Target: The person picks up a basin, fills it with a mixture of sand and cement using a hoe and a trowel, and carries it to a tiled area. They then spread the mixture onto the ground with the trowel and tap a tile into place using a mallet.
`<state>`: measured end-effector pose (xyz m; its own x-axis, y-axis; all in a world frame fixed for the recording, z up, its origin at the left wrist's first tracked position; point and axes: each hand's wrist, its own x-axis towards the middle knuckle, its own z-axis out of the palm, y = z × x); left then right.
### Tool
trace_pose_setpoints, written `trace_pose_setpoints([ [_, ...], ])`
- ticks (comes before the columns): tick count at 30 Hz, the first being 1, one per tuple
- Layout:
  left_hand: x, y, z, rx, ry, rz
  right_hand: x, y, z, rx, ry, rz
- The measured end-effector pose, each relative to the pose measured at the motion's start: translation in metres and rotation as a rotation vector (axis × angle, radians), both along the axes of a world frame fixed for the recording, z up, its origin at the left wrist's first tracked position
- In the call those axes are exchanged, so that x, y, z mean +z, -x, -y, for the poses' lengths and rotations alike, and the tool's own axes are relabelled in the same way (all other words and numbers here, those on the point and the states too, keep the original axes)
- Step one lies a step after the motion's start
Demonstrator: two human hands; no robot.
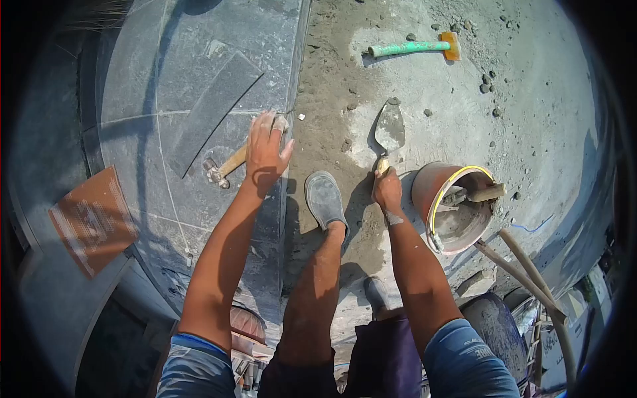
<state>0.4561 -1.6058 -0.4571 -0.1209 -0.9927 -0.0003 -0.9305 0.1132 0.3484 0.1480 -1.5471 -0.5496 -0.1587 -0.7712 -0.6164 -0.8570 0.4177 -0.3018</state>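
Observation:
My right hand (pixel 387 189) is closed round the wooden handle of a pointed trowel (pixel 390 127), whose blade lies over the grey ground. On the left, my left hand (pixel 267 149) rests with fingers spread at the edge of the dark tiles (pixel 199 86), over the handle end of a hammer (pixel 231 164). Its fingers do not wrap round that handle. The hammer's metal head points left. A loose dark tile strip (pixel 222 109) lies just beyond the hammer. Beside my right forearm stands a bucket (pixel 428 192) with a wooden-handled tool inside.
A mallet with a green handle (pixel 411 48) and orange head lies at the top. An orange printed sheet (pixel 96 219) is at the left. Wooden poles (pixel 531 272) lean at the lower right. Small stones dot the ground. My shoe (pixel 325 199) stands between my hands.

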Motion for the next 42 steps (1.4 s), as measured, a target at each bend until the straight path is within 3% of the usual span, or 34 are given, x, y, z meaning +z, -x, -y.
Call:
trace_pose_setpoints([
  [2, -0.006, -0.011, 0.047, -0.004, -0.047, -0.023, -0.028, 0.012, 0.009, 0.212, -0.110, -0.085],
  [3, -0.011, -0.017, 0.065, -0.037, -0.081, -0.013, 0.016, -0.001, 0.046, 0.078, 0.038, -0.027],
  [5, -0.022, -0.023, 0.082, -0.088, -0.088, -0.011, 0.043, -0.006, 0.117, -0.121, 0.237, 0.073],
  [7, -0.032, -0.035, 0.093, -0.151, -0.096, -0.006, 0.053, -0.003, 0.192, -0.210, 0.161, -0.039],
  [9, -0.042, -0.043, 0.104, -0.192, -0.120, -0.010, 0.028, 0.005, 0.251, -0.214, 0.288, -0.111],
  [11, -0.041, -0.043, 0.105, -0.208, -0.109, -0.006, -0.019, 0.022, 0.306, -0.298, 0.099, 0.130],
  [12, -0.042, -0.044, 0.105, -0.241, -0.099, 0.058, -0.038, 0.019, 0.326, -0.355, 0.126, 0.166],
  [17, -0.052, -0.044, 0.111, -0.322, -0.003, 0.130, -0.074, 0.005, 0.366, -0.493, 0.234, 0.344],
  [23, -0.053, -0.048, 0.110, -0.450, 0.025, 0.162, -0.043, 0.007, 0.348, -0.639, 0.324, 0.865],
  [27, -0.048, -0.053, 0.118, -0.739, 0.023, 0.112, 0.007, -0.007, 0.291, -0.679, 0.333, 1.513],
  [30, -0.052, -0.061, 0.133, -1.039, -0.091, 0.035, 0.034, -0.028, 0.226, -0.557, 0.234, 1.979],
  [31, -0.052, -0.062, 0.137, -1.053, -0.095, 0.042, 0.034, -0.038, 0.205, -0.559, 0.241, 1.947],
  [32, -0.051, -0.063, 0.140, -1.098, -0.107, 0.039, 0.009, -0.047, 0.192, -0.564, 0.296, 1.632],
  [37, -0.054, -0.063, 0.145, -1.128, -0.036, 0.089, 0.020, -0.078, 0.128, -0.731, 0.471, 1.431],
  [39, -0.053, -0.061, 0.146, -1.137, -0.011, 0.086, 0.012, -0.081, 0.113, -0.934, 0.593, 1.346],
  [42, -0.054, -0.060, 0.143, -1.111, 0.006, 0.077, 0.002, -0.091, 0.097, -0.953, 0.665, 1.247],
])
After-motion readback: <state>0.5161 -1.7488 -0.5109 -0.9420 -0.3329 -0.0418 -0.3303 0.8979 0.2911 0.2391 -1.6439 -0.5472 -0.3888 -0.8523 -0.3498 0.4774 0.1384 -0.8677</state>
